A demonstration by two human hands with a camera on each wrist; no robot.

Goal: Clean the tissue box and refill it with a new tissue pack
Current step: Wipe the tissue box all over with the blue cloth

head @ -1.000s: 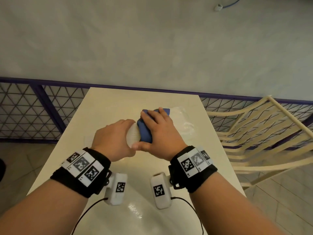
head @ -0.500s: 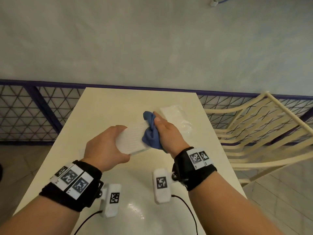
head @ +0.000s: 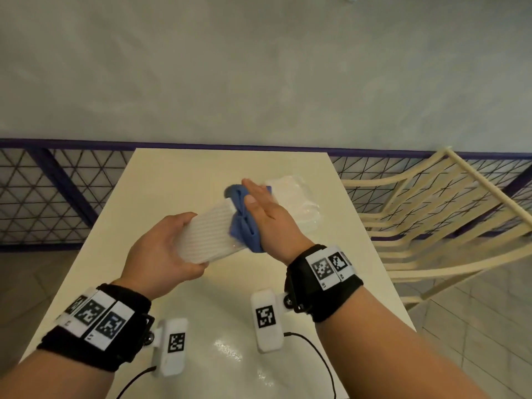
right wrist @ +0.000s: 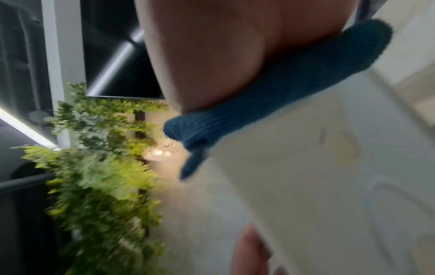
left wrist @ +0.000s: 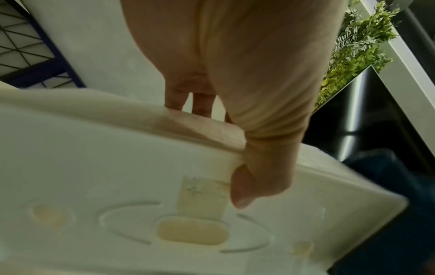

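Left hand [head: 161, 249] grips the white tissue box [head: 211, 237] by its near end, thumb curled under the base, box held above the desk [head: 161, 180]. Right hand [head: 267, 217], fingers [head: 256, 190] straight, presses the blue cloth [head: 240, 223] flat against the box's far end. Tissue pack [head: 296, 203] on the desk behind is partly hidden; right wrist view is blurred.

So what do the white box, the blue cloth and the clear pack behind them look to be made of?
White box: likely rigid moulded plastic, matte, ribbed on one face.
Blue cloth: soft ribbed knit or microfibre that bunches into folds.
Clear pack: thin glossy plastic film, crinkled with highlights; contents unclear.
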